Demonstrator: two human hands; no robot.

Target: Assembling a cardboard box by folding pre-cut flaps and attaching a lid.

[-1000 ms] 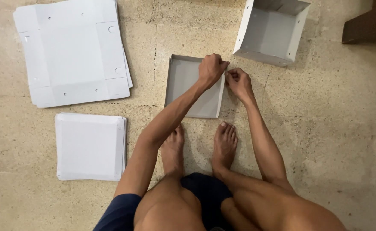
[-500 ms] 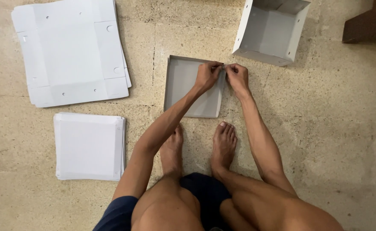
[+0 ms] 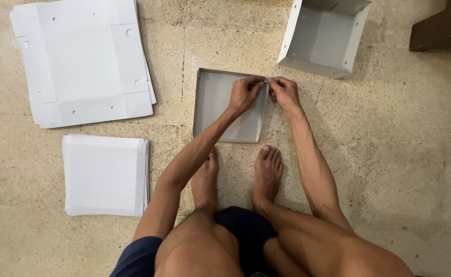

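Note:
A grey partly folded box (image 3: 218, 102) lies on the stone floor in front of my bare feet, its side walls standing up. My left hand (image 3: 244, 94) and my right hand (image 3: 285, 93) meet at the box's upper right corner. Both pinch that corner's edge between fingertips, thumbs nearly touching each other.
A stack of flat white box blanks (image 3: 82, 61) lies at the upper left. A smaller stack of white square sheets (image 3: 105, 175) sits below it. An assembled white box (image 3: 325, 36) stands at the top right, with a dark wooden object (image 3: 443, 28) beyond it.
Both hands have drawn together from the box's right wall onto its upper right corner. The left hand slid down and closer to the right one.

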